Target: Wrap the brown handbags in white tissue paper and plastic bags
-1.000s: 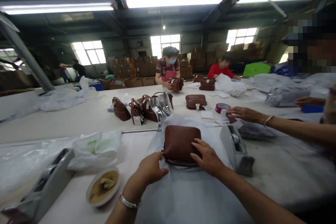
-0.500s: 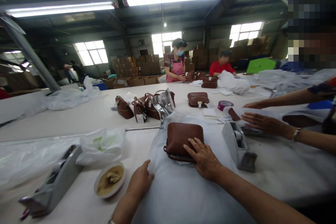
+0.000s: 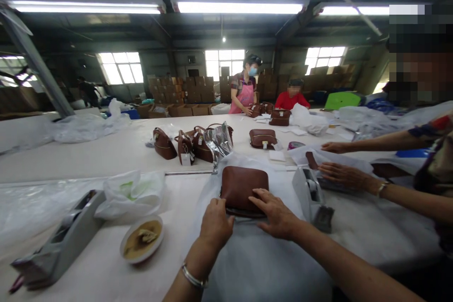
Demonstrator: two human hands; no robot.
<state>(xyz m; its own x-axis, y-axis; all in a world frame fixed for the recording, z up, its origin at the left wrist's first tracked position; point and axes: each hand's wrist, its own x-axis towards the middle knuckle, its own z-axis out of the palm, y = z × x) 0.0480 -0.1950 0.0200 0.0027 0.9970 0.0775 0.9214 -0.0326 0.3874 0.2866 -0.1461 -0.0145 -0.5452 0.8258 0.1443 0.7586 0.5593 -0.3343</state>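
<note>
A brown leather handbag (image 3: pixel 245 188) lies in front of me on a white wrapping sheet (image 3: pixel 244 255). My left hand (image 3: pixel 216 224) is at the bag's lower left corner, its thumb apart from the fingers; some fingertips are hidden against the bag's side. Across the bag's lower right part rest the stretched fingers of my right hand (image 3: pixel 278 214), which is open. The strap is mostly tucked below the bag's front edge.
Tape dispensers (image 3: pixel 60 240) (image 3: pixel 312 198) flank me, with a bowl of brown paste (image 3: pixel 142 239) at left. Several brown handbags (image 3: pixel 202 145) stand ahead beside silver foil (image 3: pixel 218 141). At right, a co-worker's hands (image 3: pixel 345 177) handle white wrapping. Two people are across the table.
My left hand has moved right and forward, from the sheet to the bag's left corner. My right hand stays on the bag, its fingers slightly shifted. The view has turned a little.
</note>
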